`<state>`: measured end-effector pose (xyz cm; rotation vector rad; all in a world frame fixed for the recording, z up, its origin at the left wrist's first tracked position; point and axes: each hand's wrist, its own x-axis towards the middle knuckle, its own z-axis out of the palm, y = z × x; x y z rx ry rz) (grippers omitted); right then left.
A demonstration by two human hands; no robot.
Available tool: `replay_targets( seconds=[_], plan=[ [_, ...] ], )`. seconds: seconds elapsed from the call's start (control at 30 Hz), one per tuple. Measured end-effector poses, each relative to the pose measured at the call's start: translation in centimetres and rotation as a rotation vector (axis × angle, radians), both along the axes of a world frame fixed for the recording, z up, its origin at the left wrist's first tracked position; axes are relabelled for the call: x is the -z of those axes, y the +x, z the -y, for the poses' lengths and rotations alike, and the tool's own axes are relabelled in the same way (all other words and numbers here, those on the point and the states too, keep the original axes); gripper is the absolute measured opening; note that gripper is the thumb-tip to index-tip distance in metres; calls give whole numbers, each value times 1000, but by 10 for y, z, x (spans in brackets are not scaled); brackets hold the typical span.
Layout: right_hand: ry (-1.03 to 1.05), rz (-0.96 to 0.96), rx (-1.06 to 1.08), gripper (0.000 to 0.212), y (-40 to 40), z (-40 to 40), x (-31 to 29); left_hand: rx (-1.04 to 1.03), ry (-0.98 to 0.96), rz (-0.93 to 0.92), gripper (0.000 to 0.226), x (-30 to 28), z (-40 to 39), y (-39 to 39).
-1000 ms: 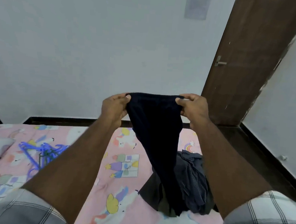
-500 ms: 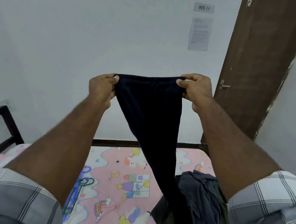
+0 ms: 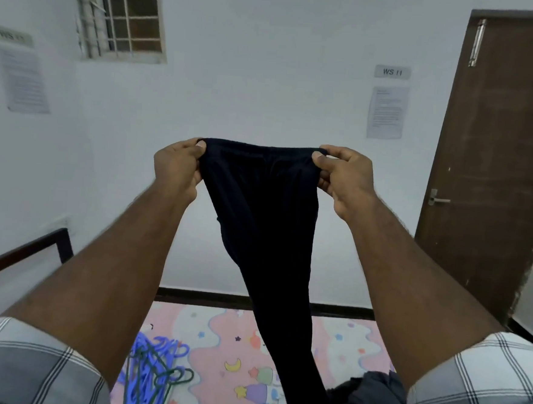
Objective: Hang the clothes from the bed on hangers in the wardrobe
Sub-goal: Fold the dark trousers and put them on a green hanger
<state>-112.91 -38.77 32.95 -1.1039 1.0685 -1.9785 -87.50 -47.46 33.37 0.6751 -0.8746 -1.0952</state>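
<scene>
I hold a pair of dark navy trousers (image 3: 267, 220) up in front of me by the waistband. My left hand (image 3: 179, 167) pinches the left end of the waistband and my right hand (image 3: 342, 178) pinches the right end. The legs hang down to the bed (image 3: 217, 340), which has a pink cartoon sheet. A bunch of blue and green hangers (image 3: 152, 373) lies on the sheet at the lower left. A heap of dark grey clothes (image 3: 368, 395) lies at the lower right, partly behind my right arm. No wardrobe is in view.
A white wall faces me with a barred window (image 3: 123, 15) at the upper left and paper notices (image 3: 388, 112). A closed brown door (image 3: 495, 161) stands at the right. The dark bed frame rail (image 3: 18, 254) runs along the left.
Both hands have lifted the trousers higher off the clothes heap. My view has tilted upward, bringing the window and the upper part of the door into sight.
</scene>
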Motion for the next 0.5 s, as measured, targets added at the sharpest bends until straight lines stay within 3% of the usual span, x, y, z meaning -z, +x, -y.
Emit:
replay_targets(
  seconds=[0.2,0.37,0.5],
  plan=[
    [120,-114,55,24,-7,27,9,-90,40,164,13,5,19,20],
    [19,-135,90,26,-10,57,-23,-178,-46,185,11,-30,45,30],
    [141,-202,63,31,-18,90,-7,-186,-9,284,11,-27,66,24]
  ],
)
